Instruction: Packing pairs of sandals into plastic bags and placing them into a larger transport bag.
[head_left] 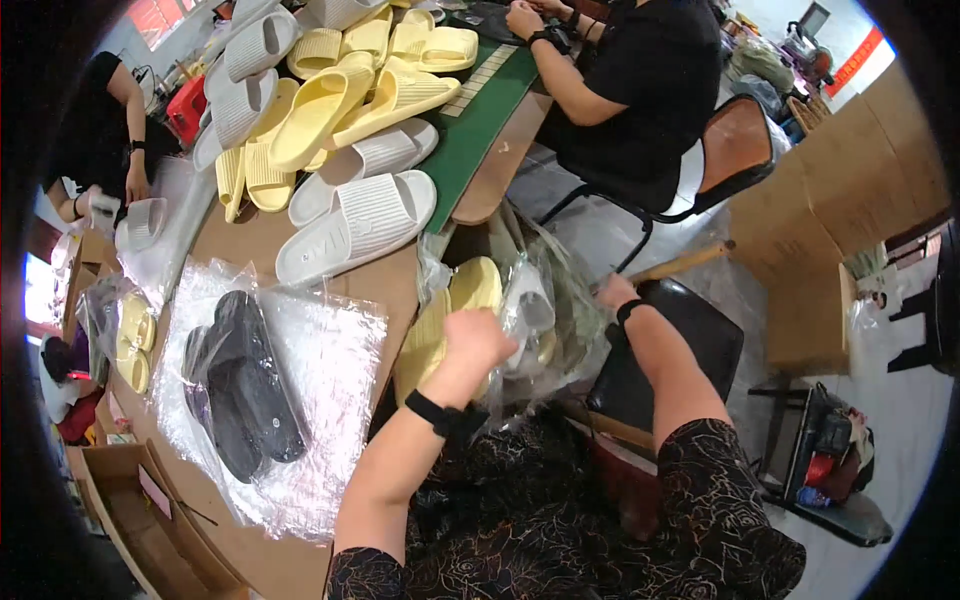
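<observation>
Held low over the lap, a pale yellow foam slide sandal (440,325) is clasped by the left hand (475,343); the clear crinkled plastic bag (555,300) is apparently held open by the right hand (612,293), its grip hidden.

The person's left hand (475,340) is closing on a pale yellow slide sandal (440,325) that is sitting partly inside a clear plastic bag (545,300) at the table's edge. The right hand (612,292) is reaching into the far side of the same bag, its fingers hidden by the plastic. On the brown table (250,230), a pair of black sandals (245,385) is lying in a clear wrapper to the left. Beyond it, white sandals (355,225) and yellow sandals (340,100) are lying in a loose heap. A co-worker in black (640,80) is sitting opposite on a chair (735,145), with hands resting on a green mat (480,110).
</observation>
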